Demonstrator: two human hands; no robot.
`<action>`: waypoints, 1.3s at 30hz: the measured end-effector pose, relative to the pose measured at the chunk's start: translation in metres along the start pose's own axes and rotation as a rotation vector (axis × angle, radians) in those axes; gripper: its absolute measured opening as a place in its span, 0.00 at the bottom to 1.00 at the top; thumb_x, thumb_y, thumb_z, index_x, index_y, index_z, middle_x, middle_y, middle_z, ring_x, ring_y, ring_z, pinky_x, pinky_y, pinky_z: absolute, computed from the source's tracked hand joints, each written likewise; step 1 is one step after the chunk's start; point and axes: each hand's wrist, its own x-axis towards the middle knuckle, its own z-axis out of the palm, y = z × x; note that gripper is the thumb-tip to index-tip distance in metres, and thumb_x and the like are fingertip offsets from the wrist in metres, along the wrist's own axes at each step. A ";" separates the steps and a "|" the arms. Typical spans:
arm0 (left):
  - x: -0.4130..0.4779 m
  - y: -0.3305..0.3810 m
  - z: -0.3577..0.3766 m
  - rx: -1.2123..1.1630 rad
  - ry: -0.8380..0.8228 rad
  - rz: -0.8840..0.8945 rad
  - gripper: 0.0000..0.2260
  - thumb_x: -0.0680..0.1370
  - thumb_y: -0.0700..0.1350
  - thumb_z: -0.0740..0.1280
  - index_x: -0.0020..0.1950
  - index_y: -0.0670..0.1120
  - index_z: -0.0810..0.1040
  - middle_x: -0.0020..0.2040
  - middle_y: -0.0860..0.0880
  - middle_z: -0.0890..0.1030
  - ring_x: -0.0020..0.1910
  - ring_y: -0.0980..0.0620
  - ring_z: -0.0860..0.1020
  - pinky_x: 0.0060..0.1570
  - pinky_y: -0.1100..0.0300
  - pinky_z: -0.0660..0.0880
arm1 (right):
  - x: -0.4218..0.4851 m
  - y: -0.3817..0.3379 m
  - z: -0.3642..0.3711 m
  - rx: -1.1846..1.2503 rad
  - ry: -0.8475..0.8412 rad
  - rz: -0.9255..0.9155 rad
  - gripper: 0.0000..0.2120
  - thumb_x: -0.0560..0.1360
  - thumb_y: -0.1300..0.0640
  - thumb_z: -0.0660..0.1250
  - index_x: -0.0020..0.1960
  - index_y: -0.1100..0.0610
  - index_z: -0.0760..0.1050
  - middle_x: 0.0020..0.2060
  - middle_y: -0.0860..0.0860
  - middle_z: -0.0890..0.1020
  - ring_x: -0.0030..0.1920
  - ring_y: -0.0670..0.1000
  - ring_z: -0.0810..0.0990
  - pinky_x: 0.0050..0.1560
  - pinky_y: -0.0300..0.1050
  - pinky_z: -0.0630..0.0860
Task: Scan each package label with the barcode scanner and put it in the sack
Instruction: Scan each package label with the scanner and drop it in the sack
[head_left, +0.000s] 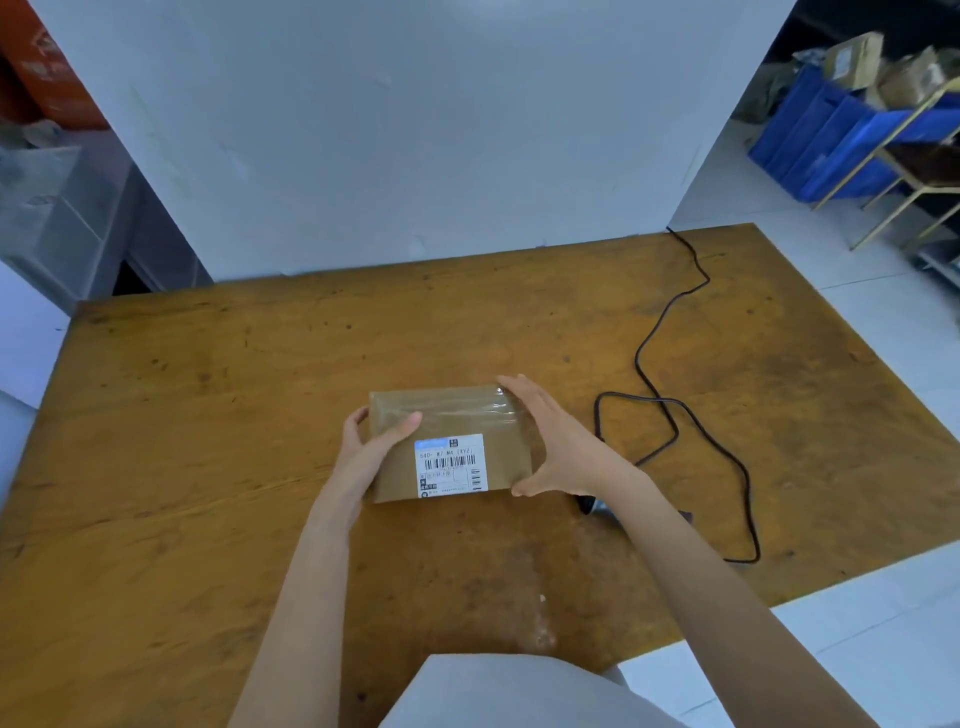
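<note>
I see left hand (363, 457) fingers curled on the flat brown taped cardboard package (449, 441) | right hand (561, 447) clamps its other end (white label (451, 465) up) | mid worn wooden table (208, 415) | black scanner cable (675, 415) toward right edge

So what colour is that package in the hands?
Brown, with a white label on top; the package shows clearly in the head view.

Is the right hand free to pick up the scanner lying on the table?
Probably not yet: the right hand grips the package together with the left hand. The scanner lies just beneath the right wrist, unobstructed once released.
</note>
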 end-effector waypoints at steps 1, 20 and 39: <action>-0.001 -0.004 0.001 -0.020 0.021 0.005 0.49 0.58 0.63 0.80 0.73 0.53 0.60 0.62 0.49 0.76 0.54 0.51 0.78 0.46 0.55 0.75 | -0.006 0.001 0.000 0.003 0.051 0.009 0.61 0.60 0.55 0.82 0.74 0.33 0.41 0.77 0.39 0.45 0.72 0.51 0.65 0.66 0.52 0.70; -0.015 -0.033 0.033 -0.165 0.194 0.073 0.41 0.69 0.58 0.75 0.75 0.50 0.58 0.48 0.58 0.74 0.47 0.60 0.75 0.53 0.57 0.71 | -0.068 0.078 0.058 -0.390 0.192 0.552 0.31 0.71 0.60 0.69 0.70 0.51 0.60 0.61 0.52 0.71 0.63 0.56 0.70 0.66 0.61 0.65; -0.012 -0.047 0.034 -0.150 0.239 0.158 0.45 0.64 0.64 0.76 0.74 0.53 0.58 0.60 0.49 0.76 0.56 0.49 0.78 0.60 0.49 0.76 | -0.108 -0.060 0.059 0.384 0.238 -0.019 0.12 0.66 0.40 0.72 0.40 0.45 0.74 0.34 0.40 0.81 0.40 0.41 0.79 0.40 0.31 0.74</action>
